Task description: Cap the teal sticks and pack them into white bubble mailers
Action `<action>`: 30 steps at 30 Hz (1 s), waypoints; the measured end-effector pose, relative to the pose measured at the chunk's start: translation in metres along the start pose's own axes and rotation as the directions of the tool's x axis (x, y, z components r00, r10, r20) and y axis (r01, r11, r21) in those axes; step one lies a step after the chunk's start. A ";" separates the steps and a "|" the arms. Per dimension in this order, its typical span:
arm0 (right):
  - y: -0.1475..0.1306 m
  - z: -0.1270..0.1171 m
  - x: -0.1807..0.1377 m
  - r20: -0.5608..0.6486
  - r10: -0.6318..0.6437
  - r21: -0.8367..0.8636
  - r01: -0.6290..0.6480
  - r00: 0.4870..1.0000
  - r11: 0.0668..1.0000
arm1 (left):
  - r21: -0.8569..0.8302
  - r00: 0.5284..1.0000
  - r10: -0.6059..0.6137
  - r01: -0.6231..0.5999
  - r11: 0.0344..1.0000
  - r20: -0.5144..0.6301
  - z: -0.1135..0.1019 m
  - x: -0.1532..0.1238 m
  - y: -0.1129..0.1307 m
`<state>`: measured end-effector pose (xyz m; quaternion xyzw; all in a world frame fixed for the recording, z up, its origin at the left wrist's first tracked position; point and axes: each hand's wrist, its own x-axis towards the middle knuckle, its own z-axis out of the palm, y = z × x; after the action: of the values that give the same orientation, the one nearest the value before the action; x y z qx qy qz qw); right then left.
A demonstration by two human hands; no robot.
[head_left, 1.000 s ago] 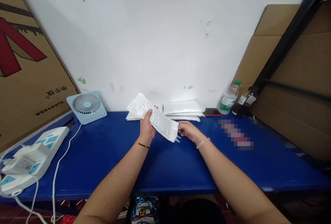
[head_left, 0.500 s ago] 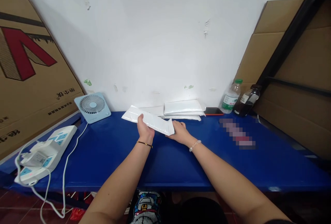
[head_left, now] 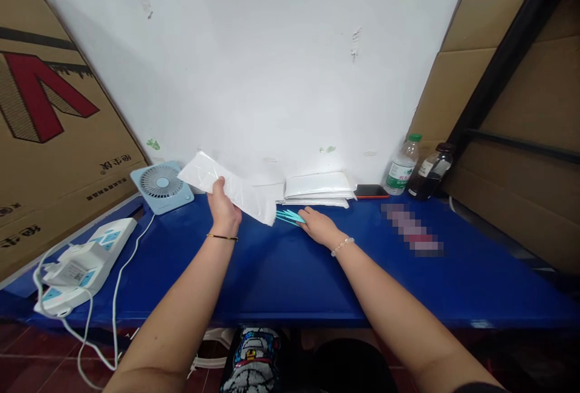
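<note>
My left hand (head_left: 224, 205) is closed around a white plastic pouch (head_left: 247, 195), thumb on top, and tilts it above the table with its lower end pointing right. Just right of that end, my right hand (head_left: 318, 227) pinches several thin turquoise strips (head_left: 288, 216). Their left ends reach the mouth of the pouch; whether they run on inside it is hidden. Behind my hands, a stack of similar white pouches (head_left: 319, 184) lies against the wall.
On the blue table (head_left: 290, 284) are a light blue fan (head_left: 162, 184) and a corded power strip (head_left: 90, 266) at left. A phone (head_left: 371, 191), a clear bottle (head_left: 401, 166) and a dark bottle (head_left: 430, 172) stand or lie at right, near a blurred-out item (head_left: 412, 230). Cardboard flanks both sides.
My left hand has moved left and up with the pouch, away from my right hand. Turquoise strips now show between the pouch's end and my right fingers, which held that end before.
</note>
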<state>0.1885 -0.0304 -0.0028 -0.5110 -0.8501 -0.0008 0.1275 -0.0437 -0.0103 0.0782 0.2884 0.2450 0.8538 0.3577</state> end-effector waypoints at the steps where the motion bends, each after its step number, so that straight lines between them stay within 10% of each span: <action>1: 0.001 0.000 0.000 0.002 -0.002 -0.020 0.002 1.000 1.000 | 0.022 0.999 0.037 -0.038 0.999 0.035 0.000 0.006 0.007; 20: 0.005 0.001 -0.003 0.018 -0.028 0.158 0.025 0.999 0.987 | 0.172 0.935 0.126 -0.191 0.966 0.331 0.029 0.005 0.063; 26: 0.005 0.001 -0.003 0.012 -0.039 0.168 0.036 0.999 0.985 | 0.302 0.857 0.265 -0.421 0.856 0.443 0.028 0.026 0.089; 30: 0.008 -0.002 -0.001 0.006 -0.027 0.236 0.025 1.000 0.971 | 0.548 0.796 0.131 -0.515 0.660 0.590 0.008 0.039 0.093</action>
<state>0.1964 -0.0281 -0.0023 -0.4810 -0.8514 0.1007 0.1835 -0.1041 -0.0375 0.1544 0.6509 0.3825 0.6462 0.1117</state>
